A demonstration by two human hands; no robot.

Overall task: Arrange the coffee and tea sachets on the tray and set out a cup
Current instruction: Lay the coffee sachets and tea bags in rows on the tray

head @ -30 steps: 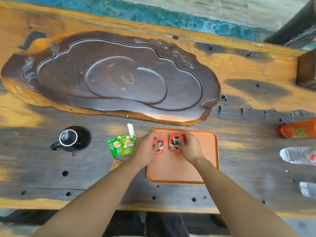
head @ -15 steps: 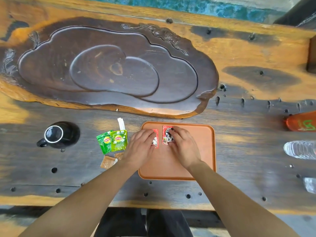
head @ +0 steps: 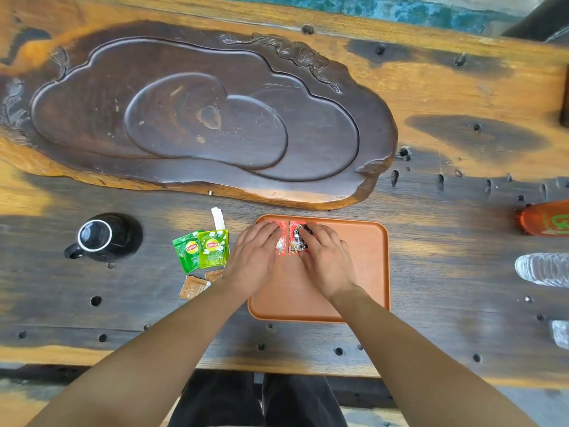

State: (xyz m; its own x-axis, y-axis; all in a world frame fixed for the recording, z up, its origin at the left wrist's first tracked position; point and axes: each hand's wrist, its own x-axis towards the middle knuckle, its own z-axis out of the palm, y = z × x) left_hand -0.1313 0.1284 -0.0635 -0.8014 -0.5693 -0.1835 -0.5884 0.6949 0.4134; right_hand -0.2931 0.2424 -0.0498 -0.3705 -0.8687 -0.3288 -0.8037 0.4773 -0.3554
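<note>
Right at the centre of the head view, both hands lie flat, fingers extended, on the orange tray (head: pixel 366 272). The left hand (head: pixel 255 260) presses down one red coffee sachet (head: pixel 280 241) and the right hand (head: pixel 326 260) presses the other (head: pixel 296 241); the two sachets sit side by side at the tray's upper left corner. Left of the tray, on the wooden table (head: pixel 446 272), lie two green tea sachets (head: pixel 203 252) and, below them, brown packets (head: pixel 194 286). The black cup (head: pixel 104 237) stands at centre left
</note>
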